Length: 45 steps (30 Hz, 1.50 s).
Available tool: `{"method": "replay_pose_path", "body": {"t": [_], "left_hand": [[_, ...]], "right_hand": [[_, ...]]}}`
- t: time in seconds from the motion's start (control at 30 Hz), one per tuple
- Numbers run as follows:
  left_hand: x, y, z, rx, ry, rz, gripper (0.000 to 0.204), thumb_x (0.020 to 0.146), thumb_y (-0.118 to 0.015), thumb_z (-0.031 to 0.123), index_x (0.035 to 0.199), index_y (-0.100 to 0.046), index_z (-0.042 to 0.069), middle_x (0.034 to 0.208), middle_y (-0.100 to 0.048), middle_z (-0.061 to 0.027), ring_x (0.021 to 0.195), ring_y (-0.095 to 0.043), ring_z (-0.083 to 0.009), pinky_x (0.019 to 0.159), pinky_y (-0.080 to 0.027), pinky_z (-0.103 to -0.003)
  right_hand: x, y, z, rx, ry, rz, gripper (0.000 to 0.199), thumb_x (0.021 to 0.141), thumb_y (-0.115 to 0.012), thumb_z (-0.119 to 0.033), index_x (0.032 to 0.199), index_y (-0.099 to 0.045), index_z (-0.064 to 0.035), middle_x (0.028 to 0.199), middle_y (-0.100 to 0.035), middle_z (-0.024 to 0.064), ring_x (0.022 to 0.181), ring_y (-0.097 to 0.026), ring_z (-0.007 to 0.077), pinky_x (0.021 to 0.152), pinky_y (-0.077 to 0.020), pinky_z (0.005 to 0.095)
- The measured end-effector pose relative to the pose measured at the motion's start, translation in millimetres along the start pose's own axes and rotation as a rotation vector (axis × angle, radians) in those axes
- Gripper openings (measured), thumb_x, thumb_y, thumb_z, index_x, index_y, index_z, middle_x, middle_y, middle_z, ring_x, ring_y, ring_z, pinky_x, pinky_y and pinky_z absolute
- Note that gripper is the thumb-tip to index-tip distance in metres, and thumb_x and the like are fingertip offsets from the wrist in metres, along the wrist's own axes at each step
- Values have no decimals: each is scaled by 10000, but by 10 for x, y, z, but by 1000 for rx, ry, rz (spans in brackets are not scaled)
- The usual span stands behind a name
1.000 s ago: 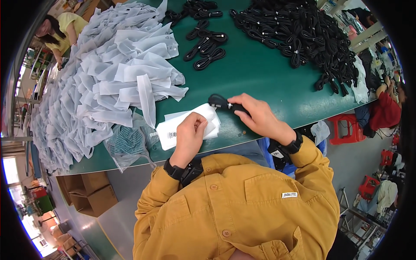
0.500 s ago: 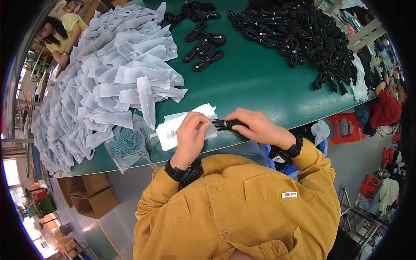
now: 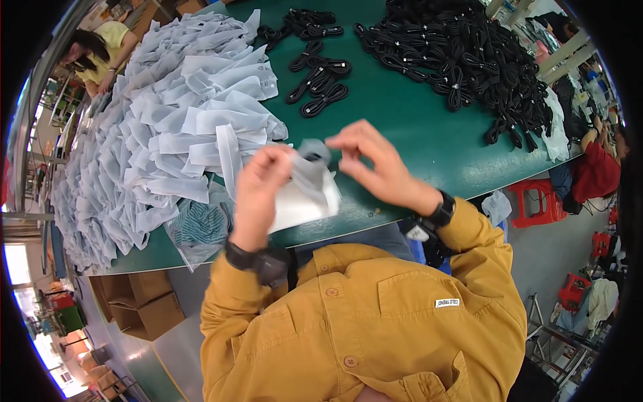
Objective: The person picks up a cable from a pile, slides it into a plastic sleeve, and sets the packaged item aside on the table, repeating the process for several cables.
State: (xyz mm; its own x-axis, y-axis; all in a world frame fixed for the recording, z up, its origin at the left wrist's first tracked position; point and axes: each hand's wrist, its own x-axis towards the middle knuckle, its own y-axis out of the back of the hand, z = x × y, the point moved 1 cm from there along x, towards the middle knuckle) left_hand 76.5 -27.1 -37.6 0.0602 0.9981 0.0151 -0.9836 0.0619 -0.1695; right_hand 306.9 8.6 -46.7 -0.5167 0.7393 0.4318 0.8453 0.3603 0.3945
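My left hand (image 3: 260,191) grips a small white pouch (image 3: 309,193) lifted a little above the near edge of the green table (image 3: 408,127). My right hand (image 3: 372,165) pinches the pouch's top edge, where a dark cable bundle shows through the thin material. Both wrists wear black watches. A big heap of filled white pouches (image 3: 167,134) lies to the left. Loose coiled black cables (image 3: 320,80) lie just beyond my hands, and a large pile of black cables (image 3: 462,53) covers the far right of the table.
A clear bag of teal and white material (image 3: 201,228) lies at the near left edge. Cardboard boxes (image 3: 144,305) stand on the floor below. A person in yellow (image 3: 94,57) sits far left; a person in red (image 3: 599,167) and red stools (image 3: 536,197) are on the right.
The pouch was lying on the table with the cable being pushed in; now both hands have lifted it, with the cable inside and the right hand at its top.
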Motion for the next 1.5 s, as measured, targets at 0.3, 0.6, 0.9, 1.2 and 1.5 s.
{"method": "replay_pose_path", "body": {"t": [0.3,0.6,0.9,1.2,1.5], "left_hand": [[306,306,538,543,-383,300,190,938,-617,102,1122,-629,55,990,-626,-14,793,-561,-108,721,-440,-227],[-297,-284,-559,1033,-359,-152,91,843,-674,33,914,-619,21,879,-577,-123,775,-587,-296,663,-494,-361],[-345,-193,-646,764,-133,-29,58,874,-647,13,918,-612,-2,812,-610,-92,703,-572,-190,661,-474,-289],[-331,-232,-585,526,-99,12,45,875,-626,-22,905,-594,-11,897,-632,-97,764,-586,-193,703,-477,-272],[-319,-347,-356,841,-571,-158,96,842,-631,-60,897,-580,-1,1038,-621,-108,936,-582,-210,763,-489,-318]], "right_hand": [[726,163,870,-634,-258,-76,299,929,-631,-247,1194,-588,-116,956,-588,194,843,-602,369,751,-514,429],[274,33,619,-766,-265,-121,236,907,-637,-208,1010,-527,-27,891,-597,206,817,-615,371,710,-509,442],[-326,-17,87,-131,-343,-52,143,917,-538,-28,1056,-534,3,874,-607,164,780,-616,321,682,-487,385],[-584,-12,-54,-365,-10,-133,134,959,-523,-48,1085,-544,-8,882,-603,154,721,-601,330,676,-494,376],[-433,-107,13,118,-731,-167,156,925,-608,-60,1075,-569,-42,918,-584,131,840,-612,303,721,-506,350]]}}
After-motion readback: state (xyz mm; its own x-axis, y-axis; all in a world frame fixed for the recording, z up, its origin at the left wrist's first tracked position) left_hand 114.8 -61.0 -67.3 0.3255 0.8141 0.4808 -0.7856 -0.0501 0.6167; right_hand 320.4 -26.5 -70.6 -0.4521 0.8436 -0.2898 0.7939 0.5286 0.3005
